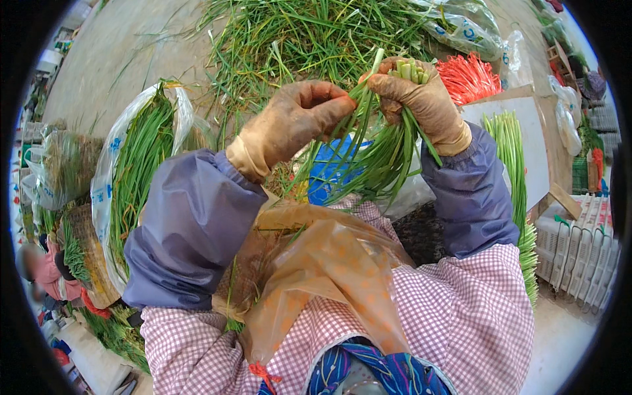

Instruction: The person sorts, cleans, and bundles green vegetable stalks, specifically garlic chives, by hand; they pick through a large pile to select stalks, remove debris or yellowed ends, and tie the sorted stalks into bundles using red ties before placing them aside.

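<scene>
Both my hands wear stained tan gloves and are raised in front of my chest. My right hand (pixel 421 102) is closed round a bunch of garlic chives (pixel 388 158), its pale cut ends pointing up past the fingers and the green leaves hanging down. One stalk (pixel 378 62) stands apart from the bunch, by the right thumb. My left hand (pixel 296 122) pinches leaves at the left side of the bunch with thumb and fingertips. A large loose heap of garlic chives (pixel 309 46) lies on the ground beyond my hands.
Left stands an open plastic bag (pixel 102 178) of long green leaves (pixel 141 158). At right are red ties (pixel 469 79), a pale board (pixel 507 125), a stack of trimmed stalks (pixel 510 151) and white plastic crates (pixel 576 250). A blue object (pixel 329 172) sits below my hands. Another person (pixel 56 270) is far left.
</scene>
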Tool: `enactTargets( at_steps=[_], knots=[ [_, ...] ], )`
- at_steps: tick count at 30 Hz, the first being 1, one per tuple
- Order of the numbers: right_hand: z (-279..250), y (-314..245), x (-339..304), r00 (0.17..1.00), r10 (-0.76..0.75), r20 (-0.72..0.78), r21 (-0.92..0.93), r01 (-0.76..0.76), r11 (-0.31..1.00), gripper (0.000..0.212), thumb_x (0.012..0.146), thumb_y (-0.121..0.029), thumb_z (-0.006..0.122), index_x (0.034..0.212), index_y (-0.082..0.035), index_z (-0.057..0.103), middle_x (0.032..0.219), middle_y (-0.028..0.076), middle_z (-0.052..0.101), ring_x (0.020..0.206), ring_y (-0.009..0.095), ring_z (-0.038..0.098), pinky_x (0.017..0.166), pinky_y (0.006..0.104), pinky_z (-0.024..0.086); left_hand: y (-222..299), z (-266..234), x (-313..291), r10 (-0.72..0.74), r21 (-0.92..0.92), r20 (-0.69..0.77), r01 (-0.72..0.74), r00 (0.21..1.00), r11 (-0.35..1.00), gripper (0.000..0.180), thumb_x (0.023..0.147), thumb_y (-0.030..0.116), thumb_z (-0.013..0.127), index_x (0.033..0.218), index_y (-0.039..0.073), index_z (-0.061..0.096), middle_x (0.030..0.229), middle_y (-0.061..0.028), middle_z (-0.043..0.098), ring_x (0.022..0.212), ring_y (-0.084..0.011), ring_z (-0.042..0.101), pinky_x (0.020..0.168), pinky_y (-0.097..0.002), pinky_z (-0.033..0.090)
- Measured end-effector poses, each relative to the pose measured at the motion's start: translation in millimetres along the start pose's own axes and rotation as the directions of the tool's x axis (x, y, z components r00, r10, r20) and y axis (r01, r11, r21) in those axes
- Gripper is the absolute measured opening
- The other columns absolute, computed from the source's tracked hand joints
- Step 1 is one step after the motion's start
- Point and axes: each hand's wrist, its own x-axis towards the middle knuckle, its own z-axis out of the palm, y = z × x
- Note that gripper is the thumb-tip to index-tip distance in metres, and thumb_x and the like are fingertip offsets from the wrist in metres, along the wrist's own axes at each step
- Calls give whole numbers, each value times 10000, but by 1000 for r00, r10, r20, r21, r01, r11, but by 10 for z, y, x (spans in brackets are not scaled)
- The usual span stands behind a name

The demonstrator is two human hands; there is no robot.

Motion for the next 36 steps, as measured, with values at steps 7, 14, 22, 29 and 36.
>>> enactTargets(
  at_steps=[7, 14, 22, 29, 36],
  knots=[
    [-89, -21, 13, 997, -43, -62, 72, 47, 996, 118, 817, -138, 684, 803, -36, 627, 542, -4, 524, 418, 73, 473, 387, 211, 357, 33, -156, 54, -24, 142, 75, 13, 997, 990, 239, 873, 218, 638, 989, 12, 601, 806, -22, 618, 711, -94, 580, 659, -244, 478],
    [-618, -222, -77, 970, -175, -169, 307, 221, 926, 132, 864, -117, 606, 936, -9, 635, 574, -27, 480, 459, 60, 450, 420, 188, 365, -113, -351, -90, -301, 531, 52, 229, 952, 816, 237, 891, 228, 604, 1014, 25, 602, 717, 6, 595, 651, -76, 561, 610, -228, 464],
    [-531, -169, -106, 977, -189, -103, 306, 212, 928, 139, 862, -135, 611, 938, -22, 638, 649, -4, 576, 520, 95, 557, 473, 208, 459, 114, -654, -139, -32, 869, 17, 1, 999, 495, 508, 856, 362, 595, 1240, 39, 516, 1242, -150, 542, 1167, -256, 511, 961, -353, 424],
    [-397, -71, -90, 967, -230, -109, 326, 253, 911, 169, 856, -164, 602, 957, -31, 625, 826, 62, 640, 680, 148, 635, 624, 258, 540, 271, 350, 486, 366, 61, 214, -386, 906, 920, 454, 898, 253, 599, 1279, 36, 480, 1192, -86, 552, 1110, -168, 516, 972, -306, 403],
    [-455, 26, -54, 943, -291, -161, 291, 327, 899, 319, 867, -102, 566, 1183, -61, 557, 896, 75, 642, 773, 148, 641, 675, 252, 546, -53, 497, 561, 177, -81, 149, -166, 973, 983, 337, 899, 210, 599, 1163, 6, 552, 1038, -27, 609, 938, -96, 570, 853, -237, 454]
  ],
)
